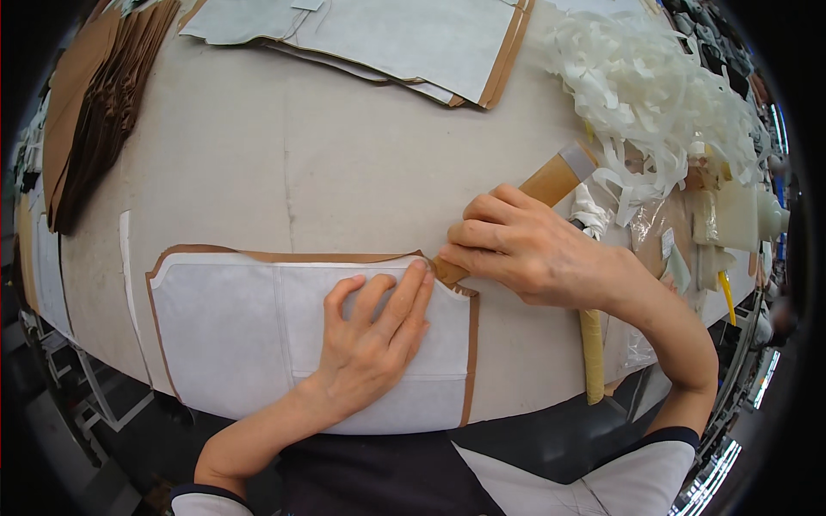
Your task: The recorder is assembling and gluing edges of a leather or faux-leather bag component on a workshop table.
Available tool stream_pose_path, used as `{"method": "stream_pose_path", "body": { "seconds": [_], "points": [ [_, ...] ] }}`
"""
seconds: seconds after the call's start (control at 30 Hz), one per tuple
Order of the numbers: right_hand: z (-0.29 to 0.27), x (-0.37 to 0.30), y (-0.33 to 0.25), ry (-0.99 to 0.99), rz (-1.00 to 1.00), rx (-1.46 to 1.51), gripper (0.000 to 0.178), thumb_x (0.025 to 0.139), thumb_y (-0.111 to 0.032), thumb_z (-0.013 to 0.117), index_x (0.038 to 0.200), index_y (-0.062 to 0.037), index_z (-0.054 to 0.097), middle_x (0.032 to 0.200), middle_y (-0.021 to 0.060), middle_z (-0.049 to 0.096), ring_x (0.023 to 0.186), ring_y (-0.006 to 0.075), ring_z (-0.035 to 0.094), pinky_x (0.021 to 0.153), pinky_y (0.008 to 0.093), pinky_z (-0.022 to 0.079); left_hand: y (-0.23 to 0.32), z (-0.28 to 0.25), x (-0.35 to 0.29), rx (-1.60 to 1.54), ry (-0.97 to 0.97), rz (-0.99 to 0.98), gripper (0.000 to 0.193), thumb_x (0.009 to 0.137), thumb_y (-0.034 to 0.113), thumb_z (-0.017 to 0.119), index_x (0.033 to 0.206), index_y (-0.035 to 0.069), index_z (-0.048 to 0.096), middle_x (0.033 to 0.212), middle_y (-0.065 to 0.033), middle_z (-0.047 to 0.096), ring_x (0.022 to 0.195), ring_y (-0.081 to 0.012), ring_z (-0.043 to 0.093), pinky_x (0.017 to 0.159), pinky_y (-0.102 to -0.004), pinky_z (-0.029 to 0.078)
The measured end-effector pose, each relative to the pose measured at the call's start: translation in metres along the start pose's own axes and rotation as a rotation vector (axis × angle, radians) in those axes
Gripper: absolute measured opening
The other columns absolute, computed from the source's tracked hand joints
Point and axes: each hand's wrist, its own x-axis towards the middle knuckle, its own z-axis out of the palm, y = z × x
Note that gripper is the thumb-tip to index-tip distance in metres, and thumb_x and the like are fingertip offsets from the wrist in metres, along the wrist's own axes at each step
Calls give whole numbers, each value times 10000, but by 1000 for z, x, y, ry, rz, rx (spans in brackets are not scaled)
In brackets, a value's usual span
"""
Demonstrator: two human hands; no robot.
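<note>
A white-backed panel [219, 335] with narrow brown edges lies at the table's front edge. My left hand [374, 331] rests on it with fingers stretched out, the fingertips at the far edge close to the notched right corner. My right hand [525, 249] is closed around a flat brown stick [555, 181] with a grey band near its far end. The stick slants down to the left, and its near end touches the panel's edge right beside my left fingertips. Whether the left fingertips pinch the brown edge is hidden.
More white-backed, brown-edged panels [413, 43] lie at the back. A stack of brown pieces [103, 95] is at far left. White strips [637, 86] heap at back right, near a pale plastic bottle [736, 215] and a yellowish rod [592, 357].
</note>
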Motion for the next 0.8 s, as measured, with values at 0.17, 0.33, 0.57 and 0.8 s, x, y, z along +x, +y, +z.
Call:
{"method": "stream_pose_path", "body": {
  "seconds": [0.17,0.33,0.57,0.8],
  "points": [
    [-4,9,6,-39,-33,32,288,795,-72,714,1079,-35,683,1003,41,564,983,221,557,853,357,458,0,2,-3,3,-2,-24,582,795,180,779,1341,-2,696,1493,-137,582,1198,-253,555,1084,-473,383],
    [-8,14,10,-46,-62,40,265,813,-92,698,1072,-34,688,979,38,561,978,216,555,845,353,458,2,-1,-1,23,-31,-20,586,791,186,782,1342,4,699,1498,-145,575,1209,-257,547,1085,-473,385],
    [-2,6,7,-12,-52,-9,299,801,-117,703,1081,-11,700,960,41,567,967,223,556,838,356,470,2,-2,2,42,-40,-15,575,779,181,782,1320,-1,714,1483,-141,599,1187,-255,552,1079,-463,391],
    [-4,16,15,1,-99,15,236,802,-109,721,1011,0,708,939,41,586,961,227,561,872,363,485,2,-2,2,43,-37,-25,564,783,181,775,1309,-15,717,1472,-136,614,1181,-251,557,1085,-457,390]
  ]
}}
